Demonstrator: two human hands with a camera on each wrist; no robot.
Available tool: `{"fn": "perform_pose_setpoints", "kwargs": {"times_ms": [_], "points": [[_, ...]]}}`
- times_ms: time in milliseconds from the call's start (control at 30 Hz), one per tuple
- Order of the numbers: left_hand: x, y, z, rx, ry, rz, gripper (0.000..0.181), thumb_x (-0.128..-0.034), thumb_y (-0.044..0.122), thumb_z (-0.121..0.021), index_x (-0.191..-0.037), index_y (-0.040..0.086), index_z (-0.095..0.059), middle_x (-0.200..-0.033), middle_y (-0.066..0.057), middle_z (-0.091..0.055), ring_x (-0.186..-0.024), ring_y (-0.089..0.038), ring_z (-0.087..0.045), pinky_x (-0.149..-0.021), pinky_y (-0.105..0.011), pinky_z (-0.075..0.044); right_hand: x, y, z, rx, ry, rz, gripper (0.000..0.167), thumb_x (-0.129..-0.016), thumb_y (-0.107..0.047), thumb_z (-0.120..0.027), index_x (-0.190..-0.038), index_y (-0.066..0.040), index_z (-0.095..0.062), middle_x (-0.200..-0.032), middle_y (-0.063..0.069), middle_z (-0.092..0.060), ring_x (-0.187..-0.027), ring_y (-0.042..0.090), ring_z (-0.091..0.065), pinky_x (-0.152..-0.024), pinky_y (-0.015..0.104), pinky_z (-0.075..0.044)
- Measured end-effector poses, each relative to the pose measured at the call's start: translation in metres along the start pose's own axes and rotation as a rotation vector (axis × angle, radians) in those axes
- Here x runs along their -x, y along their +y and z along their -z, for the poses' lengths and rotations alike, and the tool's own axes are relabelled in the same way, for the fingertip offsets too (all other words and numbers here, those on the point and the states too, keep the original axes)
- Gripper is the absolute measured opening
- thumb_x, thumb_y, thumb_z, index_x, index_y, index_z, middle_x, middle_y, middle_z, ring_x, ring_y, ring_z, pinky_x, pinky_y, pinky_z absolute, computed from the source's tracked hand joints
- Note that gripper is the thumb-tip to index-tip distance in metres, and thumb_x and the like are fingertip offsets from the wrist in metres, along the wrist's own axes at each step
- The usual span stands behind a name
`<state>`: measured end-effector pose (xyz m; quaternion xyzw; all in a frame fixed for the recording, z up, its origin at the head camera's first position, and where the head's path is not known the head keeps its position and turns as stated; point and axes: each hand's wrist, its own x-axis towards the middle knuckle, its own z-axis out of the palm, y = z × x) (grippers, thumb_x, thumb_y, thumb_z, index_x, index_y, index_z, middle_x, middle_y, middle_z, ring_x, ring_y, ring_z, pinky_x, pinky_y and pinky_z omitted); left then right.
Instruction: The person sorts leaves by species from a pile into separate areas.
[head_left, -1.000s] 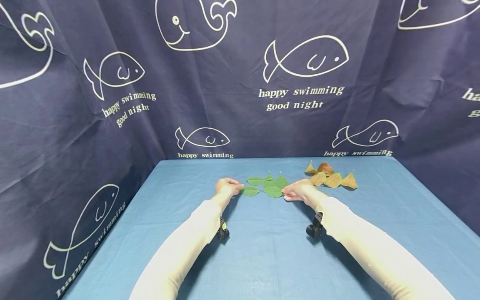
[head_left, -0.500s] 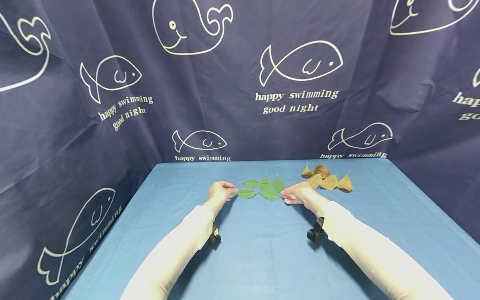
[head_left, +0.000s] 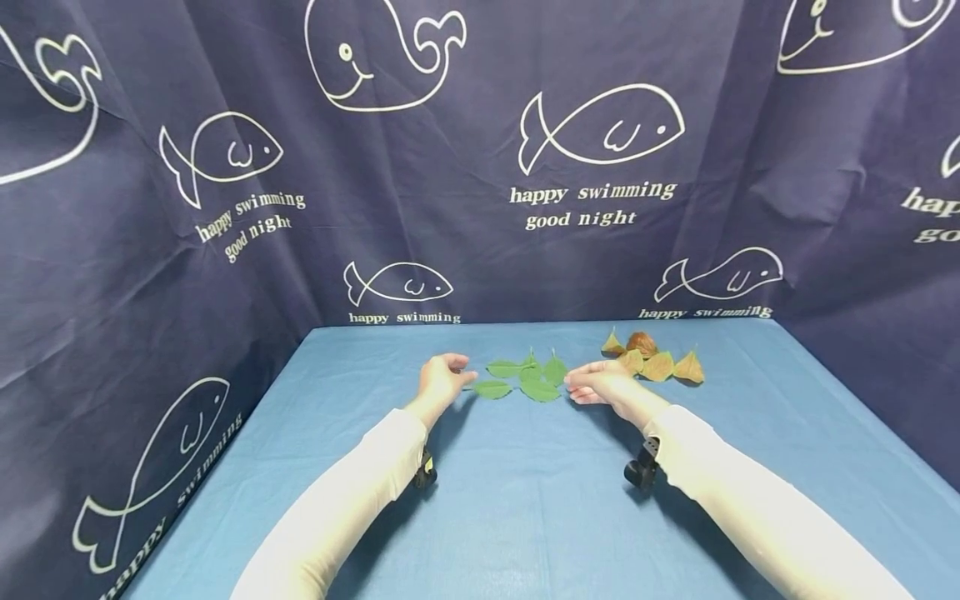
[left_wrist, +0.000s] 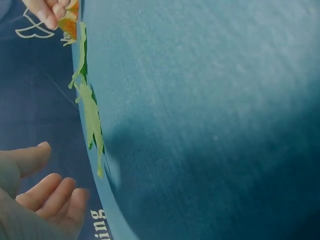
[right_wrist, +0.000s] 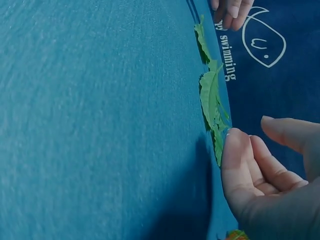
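Several green leaves lie in two rough rows at the far part of the table; the nearer row has a left leaf [head_left: 492, 389] and a right leaf [head_left: 542, 391]. My left hand [head_left: 442, 382] hovers by the stem end of the left leaf. Its thumb and fingers stand apart in the left wrist view, with nothing between them. Just right of the right leaf is my right hand [head_left: 606, 387]. In the right wrist view its thumb is away from the bent fingers [right_wrist: 235, 155], and it holds nothing. Fingertips come close to the leaf edge there; contact is unclear.
Beyond my right hand lie several yellowish leaves [head_left: 657, 367] and a round brown item [head_left: 642, 344], perhaps a curled dry leaf. A blue cloth [head_left: 517, 500] covers the table. Dark curtains [head_left: 480, 167] with fish drawings rise behind and at the sides.
My left thumb and fingers have parted from the left leaf's end. The right hand's fingers have loosened beside the right leaf. The head view has shifted slightly; the leaves keep their arrangement.
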<state>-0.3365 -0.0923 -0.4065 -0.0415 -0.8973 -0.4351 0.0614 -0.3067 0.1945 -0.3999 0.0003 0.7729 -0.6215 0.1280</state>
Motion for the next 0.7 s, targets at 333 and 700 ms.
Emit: {"fn": "perform_pose_setpoints", "kwargs": {"times_ms": [333, 700], "points": [[0.009, 0.007, 0.003, -0.090, -0.142, -0.165, 0.051, -0.0873, 0.023, -0.072, -0.136, 0.015, -0.058, -0.136, -0.007, -0.060, -0.129, -0.031, -0.053, -0.109, -0.046, -0.042, 0.008, -0.006, 0.002, 0.341, 0.076, 0.188, 0.043, -0.094, -0.020, -0.064, -0.126, 0.008, -0.059, -0.117, 0.023, -0.068, -0.099, 0.032, -0.068, -0.087, 0.043, -0.057], [0.019, 0.019, 0.003, -0.225, -0.268, -0.315, 0.058, -0.0954, 0.031, -0.061, -0.148, 0.017, -0.042, -0.155, -0.002, -0.038, -0.146, -0.025, -0.030, -0.120, -0.045, -0.025, 0.031, -0.015, 0.009, 0.797, 0.131, 0.365, 0.060, -0.096, -0.036, -0.059, -0.146, -0.008, -0.044, -0.151, 0.020, -0.040, -0.129, 0.043, -0.047, -0.103, 0.060, -0.040]]}}
